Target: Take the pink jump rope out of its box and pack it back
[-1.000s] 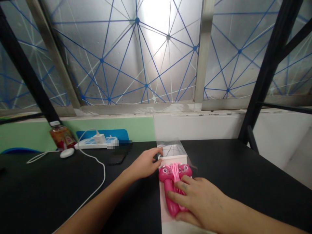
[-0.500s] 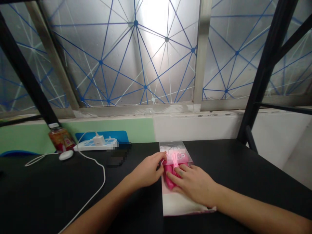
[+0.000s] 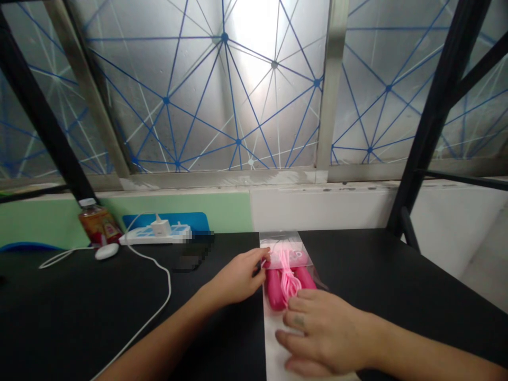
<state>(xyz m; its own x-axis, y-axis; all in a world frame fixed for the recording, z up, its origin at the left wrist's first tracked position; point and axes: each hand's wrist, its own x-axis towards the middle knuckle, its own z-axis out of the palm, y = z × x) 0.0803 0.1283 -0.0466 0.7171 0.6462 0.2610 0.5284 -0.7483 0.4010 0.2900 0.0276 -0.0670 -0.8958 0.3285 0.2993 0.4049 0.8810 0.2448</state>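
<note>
A pink jump rope lies coiled between its darker pink handles, its upper part under a clear plastic bag. Beneath it is a long white sheet or wrapper, which runs toward me past the bottom of the view. At the bag's left edge my left hand is closed in a pinch on the plastic. My right hand is over the sheet, just below the handles, palm down with its fingers apart and slightly bent. Whether its fingertips touch the sheet is hard to see.
A black table carries these things. At the back left are a white power strip with a charger, a drink bottle and a small white object. A white cable curves past my left arm. Black frame posts stand at both sides.
My right hand has moved toward me, off the jump rope, uncovering the coil and right handle. The white sheet now reaches farther toward me. My left hand has barely moved.
</note>
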